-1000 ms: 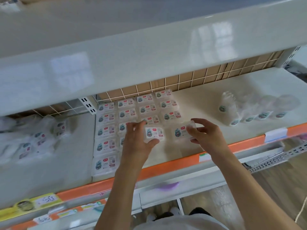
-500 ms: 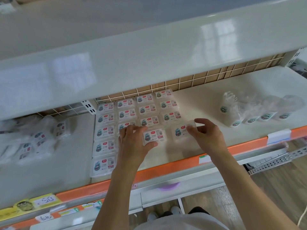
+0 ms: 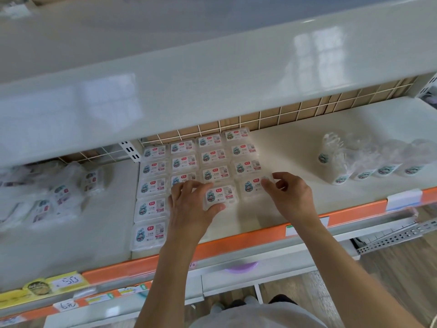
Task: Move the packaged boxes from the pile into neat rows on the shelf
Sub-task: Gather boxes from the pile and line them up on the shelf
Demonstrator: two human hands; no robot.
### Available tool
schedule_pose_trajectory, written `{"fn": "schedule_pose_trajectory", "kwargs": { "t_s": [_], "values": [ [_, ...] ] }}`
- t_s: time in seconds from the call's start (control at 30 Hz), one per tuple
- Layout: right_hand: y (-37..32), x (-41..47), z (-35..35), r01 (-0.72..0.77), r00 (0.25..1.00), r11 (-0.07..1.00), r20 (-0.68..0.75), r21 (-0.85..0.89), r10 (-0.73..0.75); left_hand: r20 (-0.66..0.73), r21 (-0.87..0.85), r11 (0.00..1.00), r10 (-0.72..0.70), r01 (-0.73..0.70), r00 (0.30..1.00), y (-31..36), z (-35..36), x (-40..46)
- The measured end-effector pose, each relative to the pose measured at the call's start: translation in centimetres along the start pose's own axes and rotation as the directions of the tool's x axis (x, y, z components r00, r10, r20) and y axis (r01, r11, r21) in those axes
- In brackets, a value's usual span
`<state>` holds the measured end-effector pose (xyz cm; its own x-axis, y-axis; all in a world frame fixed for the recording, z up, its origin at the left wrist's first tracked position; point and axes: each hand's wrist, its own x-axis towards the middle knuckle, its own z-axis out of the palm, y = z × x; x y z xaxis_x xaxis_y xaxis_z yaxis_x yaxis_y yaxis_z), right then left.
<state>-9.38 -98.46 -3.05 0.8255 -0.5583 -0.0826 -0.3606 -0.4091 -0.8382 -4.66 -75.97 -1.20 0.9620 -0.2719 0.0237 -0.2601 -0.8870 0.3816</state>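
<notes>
A wide white shelf runs across the view under an upper shelf, with an orange strip along its front edge and a wire grid at the back.

On the left section lies the pile, a blurred heap of clear-wrapped boxes tilted at odd angles.

In the middle stand the rows of boxes, labels up, set edge to edge in four columns running back to the grid. The leftmost column reaches nearest the front edge; the others stop further back.

To the right, well apart from the rows, stands a line of bottles in clear wrap, one more upright behind them.

The left hand grips a box at the front of the third column: fingers curled over its far-left corner, thumb pressed along its near edge. The box lies flat on the shelf, touching the box behind it.

The right hand pinches the right side of a second box at the front of the fourth column, with its fingertips on the top. This box also sits flat, just beside the first.

Price tags hang on the strip lower left, and a clear tag holder sits at the right.
</notes>
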Motion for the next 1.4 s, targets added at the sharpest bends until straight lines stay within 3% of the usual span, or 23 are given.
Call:
{"fn": "schedule_pose_trajectory", "kwargs": {
  "t_s": [0.5,0.67,0.9,1.13,1.27,1.4],
  "values": [
    [-0.6,-0.4,0.6,0.047,0.999,0.994,0.011,-0.098,-0.046,0.046,0.075,0.997,-0.002,-0.001,0.999,0.6,0.0,-0.5],
    [-2.8,-1.9,-0.4,0.228,0.971,0.944,-0.019,-0.24,-0.239,-0.003,0.0,1.0,-0.001,0.001,1.0,0.4,-0.5,-1.4],
    [-7.2,-5.4,1.6,0.535,0.836,0.796,0.312,-0.282,-0.452,-0.136,-0.056,0.998,-0.028,0.02,0.99,-3.0,-2.8,-4.4],
    [-11.7,-8.8,6.1,0.699,0.642,0.667,0.637,-0.258,-0.426,-0.166,-0.066,0.977,-0.21,0.202,0.964,-8.5,-7.1,-8.9],
    [-14.1,-11.9,10.1,0.752,0.549,0.632,0.71,-0.188,-0.442,-0.183,-0.085,0.956,-0.293,0.282,0.938,-12.6,-9.0,-12.1],
    [-16.2,-15.8,14.4,0.783,0.503,0.599,0.736,-0.166,-0.454,-0.209,-0.091,0.939,-0.343,0.331,0.916,-17.2,-11.1,-15.3]
  ]
}}
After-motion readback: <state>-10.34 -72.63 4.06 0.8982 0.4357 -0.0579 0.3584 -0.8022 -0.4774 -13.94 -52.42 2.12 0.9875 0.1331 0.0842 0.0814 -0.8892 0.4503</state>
